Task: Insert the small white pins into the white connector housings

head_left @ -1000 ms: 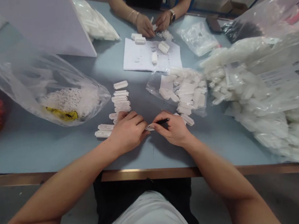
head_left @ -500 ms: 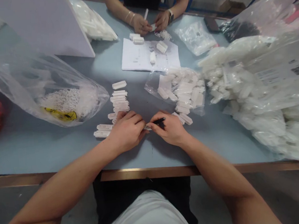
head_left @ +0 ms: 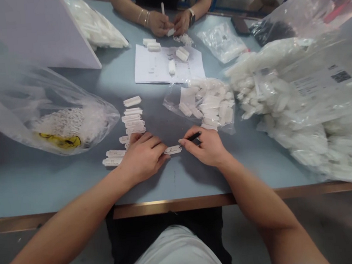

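Note:
My left hand (head_left: 144,156) rests on the blue table (head_left: 44,182) with fingers curled, pinching the end of a small white plastic strip (head_left: 172,150). My right hand (head_left: 207,147) is closed on a thin black pen-like tool (head_left: 193,137), its tip beside the strip's right end. Just left of my left hand lie several more white strips (head_left: 113,158), and a short column of them (head_left: 134,120) runs away from me.
A clear bag of white parts (head_left: 209,104) lies behind my right hand. Big plastic bags sit at left (head_left: 46,115) and right (head_left: 310,106). A paper sheet (head_left: 166,64) with white pieces lies farther back. Across the table another person's hands (head_left: 168,22) work on small parts.
My hands have drawn slightly apart, so the white strip now shows between them. The view has shifted a little. The other person's hands have lifted a white stick upright.

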`<state>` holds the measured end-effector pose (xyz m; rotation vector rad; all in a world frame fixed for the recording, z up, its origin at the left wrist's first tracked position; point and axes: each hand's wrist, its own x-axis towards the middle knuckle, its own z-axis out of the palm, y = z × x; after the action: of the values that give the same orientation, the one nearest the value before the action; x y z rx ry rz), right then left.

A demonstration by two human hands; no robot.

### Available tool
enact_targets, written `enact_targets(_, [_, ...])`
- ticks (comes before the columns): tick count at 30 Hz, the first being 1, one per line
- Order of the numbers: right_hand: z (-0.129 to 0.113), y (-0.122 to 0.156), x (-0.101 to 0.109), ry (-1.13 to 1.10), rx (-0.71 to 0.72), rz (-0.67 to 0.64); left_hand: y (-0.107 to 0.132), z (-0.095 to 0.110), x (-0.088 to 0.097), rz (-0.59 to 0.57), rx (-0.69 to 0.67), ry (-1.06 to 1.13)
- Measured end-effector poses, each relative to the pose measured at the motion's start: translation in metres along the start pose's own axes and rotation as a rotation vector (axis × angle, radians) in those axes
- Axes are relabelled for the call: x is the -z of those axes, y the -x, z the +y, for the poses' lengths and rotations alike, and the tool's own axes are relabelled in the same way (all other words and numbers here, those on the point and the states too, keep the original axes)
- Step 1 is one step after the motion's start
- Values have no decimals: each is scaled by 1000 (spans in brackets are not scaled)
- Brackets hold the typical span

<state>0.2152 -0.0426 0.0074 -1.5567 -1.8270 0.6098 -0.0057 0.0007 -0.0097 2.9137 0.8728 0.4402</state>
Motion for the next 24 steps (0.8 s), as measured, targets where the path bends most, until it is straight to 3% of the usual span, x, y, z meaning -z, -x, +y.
enact_targets(15, [5, -2, -2, 61, 112, -95, -1, 0, 1, -20, 7, -1])
enact_targets(24, [2, 1, -2, -12, 52, -44, -1, 0, 3, -21, -7, -26])
